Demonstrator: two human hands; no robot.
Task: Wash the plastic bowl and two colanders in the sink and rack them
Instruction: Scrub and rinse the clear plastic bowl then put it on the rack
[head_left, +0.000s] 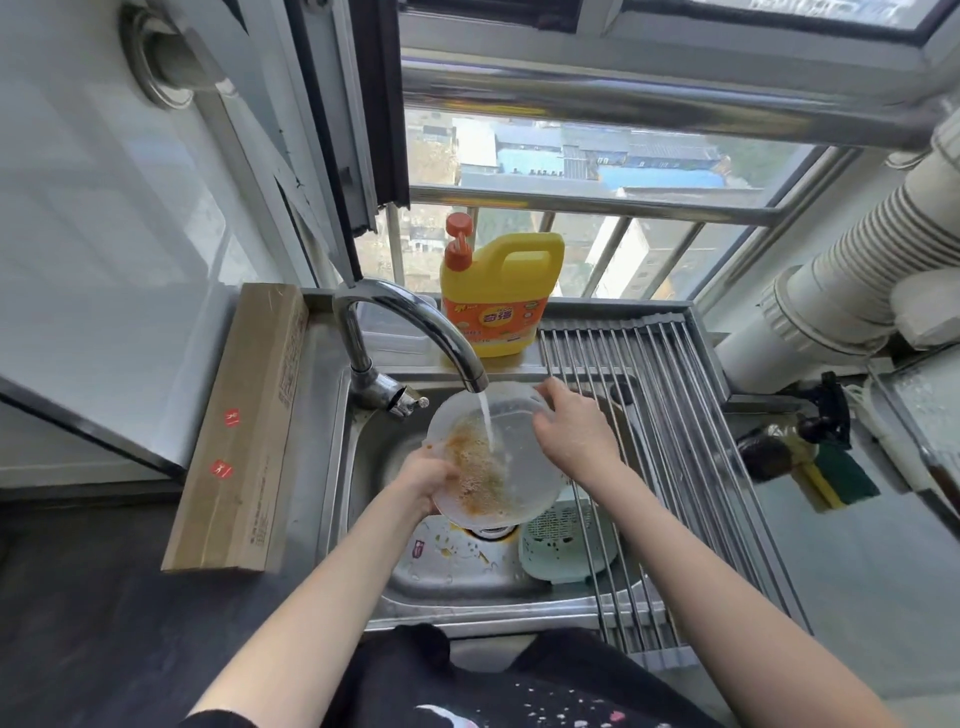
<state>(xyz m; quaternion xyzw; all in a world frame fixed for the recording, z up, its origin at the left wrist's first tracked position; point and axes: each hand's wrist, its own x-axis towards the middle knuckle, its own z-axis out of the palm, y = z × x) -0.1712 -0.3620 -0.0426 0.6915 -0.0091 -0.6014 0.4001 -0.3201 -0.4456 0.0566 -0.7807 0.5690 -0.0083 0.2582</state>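
A translucent plastic bowl (519, 467), smeared with orange residue inside, is tilted over the steel sink (363, 467) under the running faucet (415, 332). My left hand (428, 480) grips its near left rim, thumb inside. My right hand (574, 431) lies on the bowl's right side, with fingers spread over the far rim. A pale green colander (561, 545) sits in the sink below the bowl, partly under the roll-up rack (675, 415). A second colander is not in sight.
A yellow dish soap bottle (498, 296) stands behind the sink. A long cardboard box (244, 431) lies along the left edge. A green and yellow sponge (841, 478) lies right of the rack. Food scraps dot the sink floor near the drain (491, 531).
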